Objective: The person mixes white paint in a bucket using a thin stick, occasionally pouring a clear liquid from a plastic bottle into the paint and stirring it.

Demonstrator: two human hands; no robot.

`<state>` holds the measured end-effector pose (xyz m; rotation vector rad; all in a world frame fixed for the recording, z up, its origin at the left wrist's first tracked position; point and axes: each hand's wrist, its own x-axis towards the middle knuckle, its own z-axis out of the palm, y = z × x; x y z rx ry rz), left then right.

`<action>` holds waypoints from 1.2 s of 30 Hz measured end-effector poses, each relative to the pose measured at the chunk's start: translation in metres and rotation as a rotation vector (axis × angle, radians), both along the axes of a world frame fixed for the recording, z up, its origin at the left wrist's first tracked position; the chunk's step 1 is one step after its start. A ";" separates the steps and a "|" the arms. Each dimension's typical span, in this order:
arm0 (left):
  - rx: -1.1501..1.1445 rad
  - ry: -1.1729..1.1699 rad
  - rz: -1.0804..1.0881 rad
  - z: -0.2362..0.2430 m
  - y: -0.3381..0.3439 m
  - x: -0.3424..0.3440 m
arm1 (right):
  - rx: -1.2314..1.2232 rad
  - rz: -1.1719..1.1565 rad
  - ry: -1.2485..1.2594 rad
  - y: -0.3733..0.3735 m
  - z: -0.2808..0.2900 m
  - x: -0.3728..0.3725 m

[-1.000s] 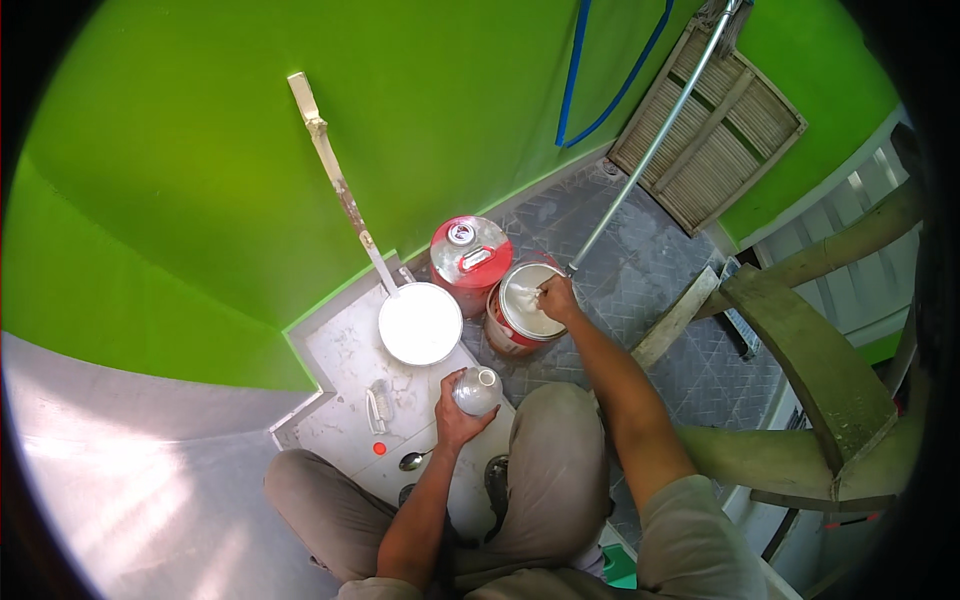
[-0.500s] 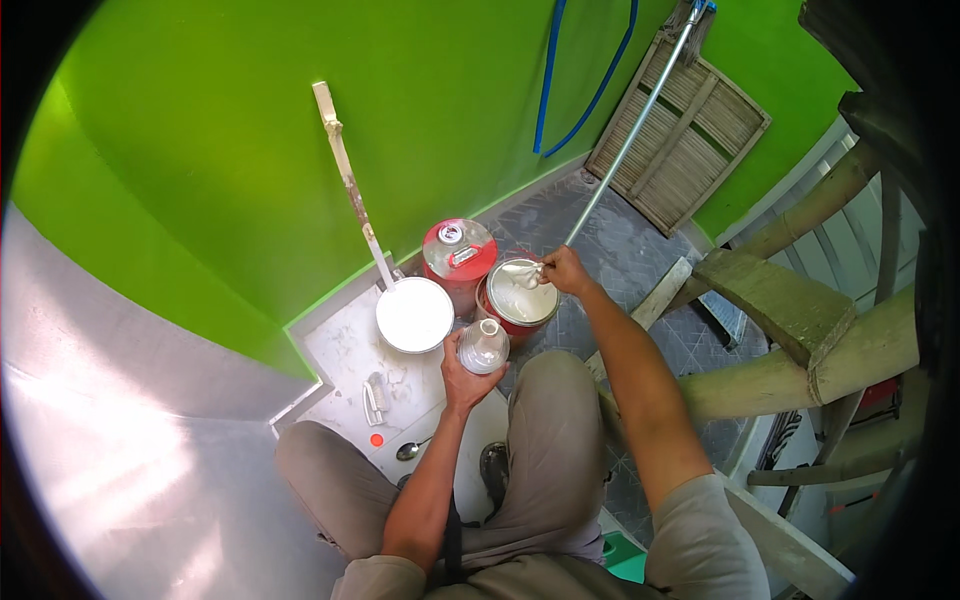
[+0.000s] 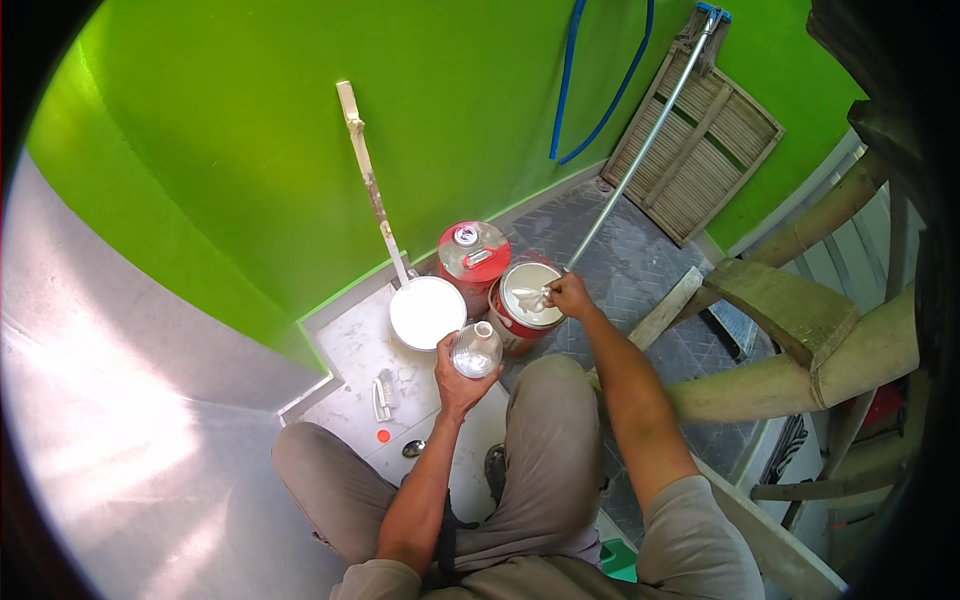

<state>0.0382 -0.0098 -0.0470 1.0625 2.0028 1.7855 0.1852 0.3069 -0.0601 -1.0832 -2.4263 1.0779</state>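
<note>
Clear bottle: I hold it [image 3: 474, 350] mouth up in front of my right knee, nearer the white tub [image 3: 408, 343] than a second ago.
Left hand: the fingers of my left hand [image 3: 461, 387] curl round the bottle from the left and below.
Right hand: my right hand [image 3: 570, 296] is at the right rim of the paint can [image 3: 512, 336]; a second ago it reached farther over the opening. Its fingers pinch a white-coated thing [image 3: 531, 300], now over the pale paint; I cannot make out its full shape.
Standing unchanged: the white tub, filled with white, a paint-smeared stick [image 3: 372, 185] rising from it, and the red-topped can [image 3: 474, 252] just behind the paint can.
White tile: on this pale, stained floor [image 3: 345, 345] lie a small brush [image 3: 384, 397], an orange-red cap [image 3: 383, 436] and a spoon [image 3: 413, 449] beside my left forearm.
Grey tile: darker patterned floor [image 3: 715, 385] spreads beyond my right knee.
Wall: bright green [image 3: 220, 180], with a blue hose [image 3: 565, 90] hanging down it.
Far corner: a slatted wooden panel [image 3: 735, 165] leans there, a metal pole [image 3: 626, 170] slanting across it.
Right side: a thick rounded beam [image 3: 740, 393] and a wooden block [image 3: 780, 305].
</note>
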 end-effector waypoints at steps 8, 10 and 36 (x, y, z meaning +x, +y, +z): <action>-0.038 -0.044 0.001 -0.003 -0.003 -0.001 | -0.184 -0.022 0.173 -0.008 -0.023 -0.008; -0.036 -0.045 -0.017 0.001 0.003 0.003 | -0.207 -0.026 0.185 -0.001 -0.028 -0.006; 0.105 -0.049 -0.086 0.028 0.052 -0.002 | -0.333 -0.070 0.220 0.016 0.140 0.004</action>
